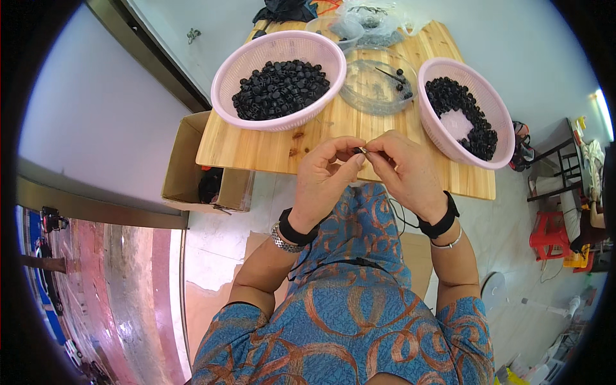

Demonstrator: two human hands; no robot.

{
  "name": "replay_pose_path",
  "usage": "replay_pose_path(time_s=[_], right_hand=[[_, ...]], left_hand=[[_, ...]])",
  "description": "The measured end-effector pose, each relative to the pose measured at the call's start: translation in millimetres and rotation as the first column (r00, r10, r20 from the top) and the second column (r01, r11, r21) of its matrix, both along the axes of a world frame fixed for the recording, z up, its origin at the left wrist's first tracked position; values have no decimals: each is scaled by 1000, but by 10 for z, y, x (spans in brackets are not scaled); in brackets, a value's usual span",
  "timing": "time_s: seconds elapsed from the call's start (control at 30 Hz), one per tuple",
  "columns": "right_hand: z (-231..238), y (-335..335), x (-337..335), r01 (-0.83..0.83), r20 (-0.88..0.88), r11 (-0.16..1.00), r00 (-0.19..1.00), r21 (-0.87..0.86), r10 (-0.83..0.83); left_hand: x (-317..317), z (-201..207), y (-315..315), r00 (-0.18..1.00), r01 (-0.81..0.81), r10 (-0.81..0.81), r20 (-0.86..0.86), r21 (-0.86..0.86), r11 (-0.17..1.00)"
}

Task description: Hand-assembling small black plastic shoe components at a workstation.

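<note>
In the head view, a person's left hand [328,170] and right hand [404,168] met fingertip to fingertip above the near edge of a wooden table [256,146], each with thumb and forefinger closed in a pinch on a small dark piece [360,151]. The fingers covered most of it, so its full shape could not be made out; a pale glint showed at its middle. The other fingers of both hands were curled, some hidden from the camera. To the left stood a large pink basket [296,122] heaped with black caps [280,90], the lower ones buried. To the right, a smaller pink basket [443,138] held black parts [478,139] around a bare patch, too small to read in detail. Between them, a clear round tray [362,102] held a few dark bits and a thin dark stick. Clear plastic bags [385,14] at the far end were cut off by the upper rim, their contents blurred. Below the table's left side, an open cardboard box [181,168] held dark items lost in shadow. At the right rim, another person [587,228] was only partly visible beside a red stool [548,234].
</note>
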State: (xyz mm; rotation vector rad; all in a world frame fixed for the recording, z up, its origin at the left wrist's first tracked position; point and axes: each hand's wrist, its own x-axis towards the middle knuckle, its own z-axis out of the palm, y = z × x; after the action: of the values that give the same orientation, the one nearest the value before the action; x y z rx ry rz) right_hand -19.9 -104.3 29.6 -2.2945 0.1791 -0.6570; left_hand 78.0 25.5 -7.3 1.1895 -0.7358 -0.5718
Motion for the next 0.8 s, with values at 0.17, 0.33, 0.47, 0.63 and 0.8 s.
replay_pose_path(time_s=[0.17,0.33,0.47,0.63,0.8], right_hand=[[-39,15,-103,20,36,1000,999,-2,-20],[-78,12,-171,25,10,995,1000,100,-26],[-108,24,-197,-27,126,946,992,323,-15],[-155,1,-216,-108,323,950,947,295,7],[-85,39,-287,-91,295,941,955,326,-10]], left_hand=[[-91,-28,-23,997,-29,27,79,19,999],[-135,-49,-27,996,-14,14,93,4,1000],[-166,3,-19,999,18,-18,37,19,1000],[-215,49,-13,998,65,-65,-4,20,998],[-208,18,6,986,152,-153,-62,-23,988]])
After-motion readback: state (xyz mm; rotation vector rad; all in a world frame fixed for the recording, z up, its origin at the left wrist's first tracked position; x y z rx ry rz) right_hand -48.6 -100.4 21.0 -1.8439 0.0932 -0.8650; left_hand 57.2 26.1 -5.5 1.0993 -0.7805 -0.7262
